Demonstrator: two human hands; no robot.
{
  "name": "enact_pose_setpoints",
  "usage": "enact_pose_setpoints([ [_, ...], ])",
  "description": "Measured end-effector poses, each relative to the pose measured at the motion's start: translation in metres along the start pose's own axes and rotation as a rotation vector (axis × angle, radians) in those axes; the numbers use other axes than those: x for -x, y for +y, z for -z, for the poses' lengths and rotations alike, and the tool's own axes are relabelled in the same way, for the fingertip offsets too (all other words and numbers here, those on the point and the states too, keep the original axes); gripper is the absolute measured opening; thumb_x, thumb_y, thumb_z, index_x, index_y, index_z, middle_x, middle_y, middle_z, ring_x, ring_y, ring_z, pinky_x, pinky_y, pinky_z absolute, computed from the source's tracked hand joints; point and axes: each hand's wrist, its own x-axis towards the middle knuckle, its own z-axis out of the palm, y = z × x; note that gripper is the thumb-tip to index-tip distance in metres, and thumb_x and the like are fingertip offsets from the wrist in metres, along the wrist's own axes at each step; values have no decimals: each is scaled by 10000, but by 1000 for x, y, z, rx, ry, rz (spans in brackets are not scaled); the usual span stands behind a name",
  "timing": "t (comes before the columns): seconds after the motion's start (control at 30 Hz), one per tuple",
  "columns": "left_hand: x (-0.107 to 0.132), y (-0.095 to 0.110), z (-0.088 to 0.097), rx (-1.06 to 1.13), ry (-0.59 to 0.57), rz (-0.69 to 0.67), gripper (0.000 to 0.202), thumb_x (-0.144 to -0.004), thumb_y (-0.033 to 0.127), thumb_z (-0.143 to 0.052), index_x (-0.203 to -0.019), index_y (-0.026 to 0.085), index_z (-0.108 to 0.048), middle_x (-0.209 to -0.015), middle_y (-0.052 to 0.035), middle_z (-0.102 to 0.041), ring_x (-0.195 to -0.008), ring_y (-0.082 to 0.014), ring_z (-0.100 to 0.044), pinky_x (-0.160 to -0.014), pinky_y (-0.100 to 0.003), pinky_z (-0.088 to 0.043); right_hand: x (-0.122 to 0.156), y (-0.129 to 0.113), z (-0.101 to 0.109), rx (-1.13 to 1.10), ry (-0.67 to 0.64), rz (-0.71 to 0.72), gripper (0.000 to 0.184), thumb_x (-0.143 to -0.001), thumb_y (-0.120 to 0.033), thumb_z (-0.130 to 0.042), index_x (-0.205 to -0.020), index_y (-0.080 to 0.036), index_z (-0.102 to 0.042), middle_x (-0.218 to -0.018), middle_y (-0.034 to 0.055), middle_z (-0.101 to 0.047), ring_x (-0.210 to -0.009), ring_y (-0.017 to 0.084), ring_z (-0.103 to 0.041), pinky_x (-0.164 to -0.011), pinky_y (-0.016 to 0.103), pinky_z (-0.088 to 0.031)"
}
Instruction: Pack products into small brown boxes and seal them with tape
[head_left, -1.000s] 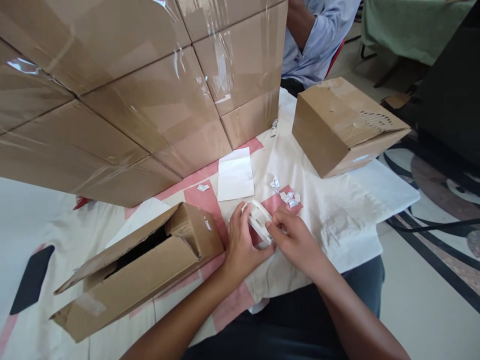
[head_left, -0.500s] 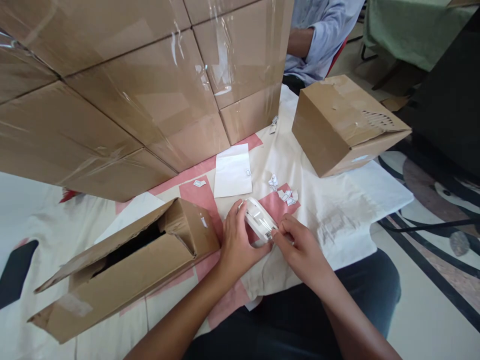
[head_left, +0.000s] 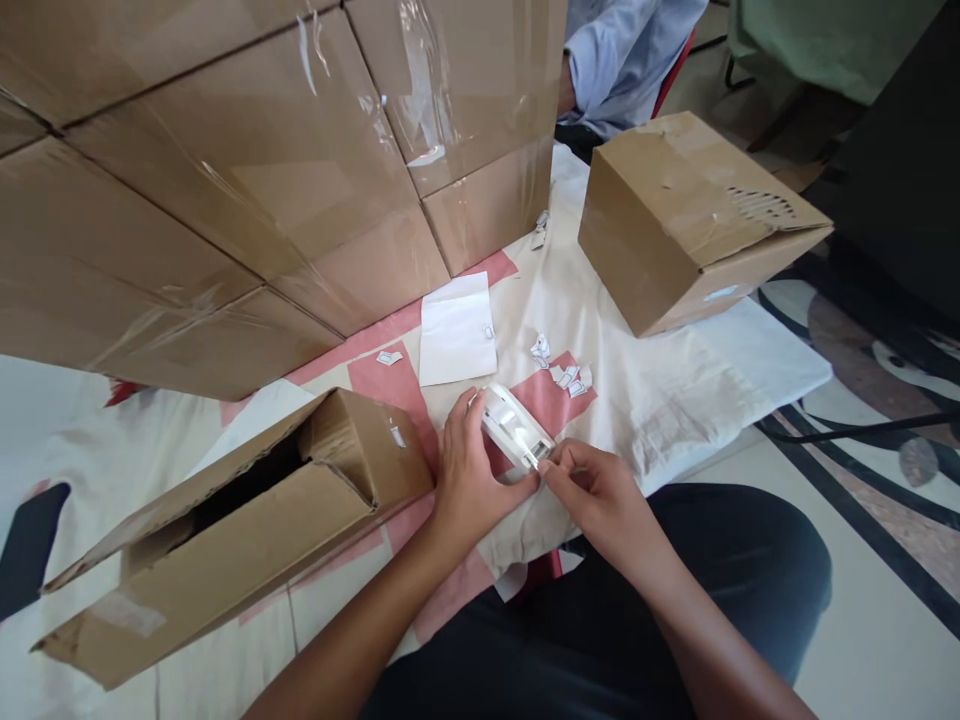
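Note:
Low over the cloth, a white oval plastic device (head_left: 517, 425) with a shiny, clear-looking face is tilted in my left hand (head_left: 471, 465). The fingers of that hand wrap its far left side, and the thumb supports the near end. My right hand (head_left: 589, 485) is closed in a pinch at the device's near right end, by a small dark slot. Whatever lies between those fingertips is too small to make out. Beyond the device are several small paper labels (head_left: 571, 376) and a white paper sheet (head_left: 459, 330) bearing one label.
Taped cardboard boxes (head_left: 300, 210) are stacked at the back. An open carton (head_left: 225, 560) lies at left, and another carton (head_left: 645, 240) stands at right on the cloth (head_left: 517, 290). A person's sleeve (head_left: 615, 60) shows behind the stack. A dark cable (head_left: 870, 432) runs at right.
The view has shifted slightly, so most things sit a little further left and higher. The device has turned slightly, showing more of its face. Both hands keep their places on it.

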Motion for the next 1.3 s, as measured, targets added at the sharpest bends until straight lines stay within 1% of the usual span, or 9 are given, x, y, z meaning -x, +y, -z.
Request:
enact_pose_setpoints([
  [0.1, 0, 0, 0, -5, 5, -10, 1074, -719, 466, -833, -1555, 232, -201, -1550, -211, -382, -1461, -385, -386, -1168, -585, -340, -1, 2, -3, -120, -25, -69, 447, -895, -427, -652, -601, -213, -393, -637, -10, -565, -499, 81, -343, -463, 249, -230],
  [0.3, -2, 2, 1, -5, -2, -8, 1081, -717, 460, -842, -1555, 234, -197, -1540, -207, -384, -1451, -380, -392, -1165, -576, -342, -1, 3, -5, -267, -21, -76, 457, -878, -371, -707, -586, -212, -393, -638, 0, -636, -480, 75, -395, -447, 227, -243],
  [0.4, -2, 2, 0, -7, 1, -10, 1058, -731, 489, -828, -1551, 229, -211, -1533, -208, -388, -1443, -382, -400, -1164, -579, -340, -1, 5, -6, -331, -41, -80, 419, -887, -350, -711, -622, -209, -419, -703, 9, -694, -431, 53, -353, -431, 223, -244],
  [0.57, -1, 1, 0, -6, -2, -2, 1071, -719, 488, -833, -1552, 225, -214, -1529, -203, -393, -1440, -381, -401, -1166, -571, -342, -2, 5, -6, -362, -64, -91, 420, -889, -369, -714, -620, -203, -438, -649, -3, -669, -400, 40, -303, -412, 218, -229],
  [0.63, -1, 1, 0, -11, 0, -6, 1075, -714, 484, -837, -1551, 223, -215, -1529, -203, -392, -1439, -382, -400, -1166, -570, -341, -2, 6, -7, -361, -52, -89, 425, -880, -373, -724, -613, -201, -440, -654, 0, -670, -413, 46, -337, -416, 216, -240],
  [0.8, -2, 2, 0, -6, 4, -9, 1057, -733, 508, -824, -1549, 230, -214, -1516, -208, -399, -1442, -384, -399, -1163, -577, -340, 0, 9, -11, -321, 13, -54, 409, -880, -380, -712, -613, -201, -458, -660, 14, -671, -502, 93, -501, -448, 212, -300],
  [1.03, -1, 1, -2, -13, 15, -27, 1051, -727, 448, -835, -1546, 207, -222, -1504, -208, -389, -1432, -376, -394, -1169, -563, -351, -3, 10, -10, -350, -15, -24, 389, -854, -293, -671, -593, -218, -392, -647, 17, -668, -592, 132, -598, -506, 223, -389],
  [1.17, 0, 2, -2, -18, 28, -24, 1079, -709, 462, -851, -1546, 213, -218, -1509, -214, -386, -1435, -390, -391, -1167, -584, -347, -5, 14, -11, -292, 31, 55, 323, -819, -209, -626, -590, -220, -399, -617, -2, -644, -633, 153, -640, -603, 253, -474],
  [1.3, -1, 0, -2, 8, 13, -10, 1083, -715, 475, -850, -1552, 229, -208, -1524, -214, -377, -1435, -391, -396, -1157, -597, -358, 1, 19, -16, -306, 89, 176, 367, -889, -276, -617, -601, -222, -396, -640, 14, -661, -640, 163, -653, -633, 277, -505],
])
